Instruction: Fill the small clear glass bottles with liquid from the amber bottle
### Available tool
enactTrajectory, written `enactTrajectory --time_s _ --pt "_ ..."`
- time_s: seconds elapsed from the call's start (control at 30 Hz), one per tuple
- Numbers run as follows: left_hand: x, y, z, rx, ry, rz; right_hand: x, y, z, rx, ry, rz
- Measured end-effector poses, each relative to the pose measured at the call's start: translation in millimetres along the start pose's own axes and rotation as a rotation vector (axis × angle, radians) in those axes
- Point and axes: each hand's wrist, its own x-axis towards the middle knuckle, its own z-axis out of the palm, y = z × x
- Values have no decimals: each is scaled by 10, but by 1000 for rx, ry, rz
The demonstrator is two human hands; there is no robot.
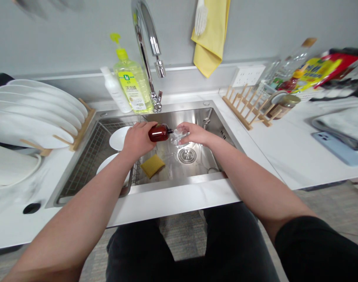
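My left hand (139,138) is wrapped round a dark reddish-brown bottle (159,134) held on its side over the sink. The bottle's narrow dark neck points right, at a clear container (178,137) that looks like a glass. My right hand (195,133) has its fingers curled round that clear glass, above the drain (187,155). Whether any liquid passes between the two is too small to tell. A yellow sponge (152,166) lies on the sink floor below the bottle. White bowls (118,139) sit in the wire rack at left, partly behind my left hand and forearm.
Behind the steel sink (179,182) stand a chrome faucet (143,47), a dish soap bottle (132,84) and a white bottle (116,90). White plates (29,121) fill a wooden rack at left. A wooden rack (246,107), jars and a phone (339,147) are at right.
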Motion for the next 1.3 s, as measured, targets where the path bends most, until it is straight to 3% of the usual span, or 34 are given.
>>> enactTrajectory --time_s 1.3 --pt "0 -25 0 17 6 13 -13 -41 12 47 -12 -7"
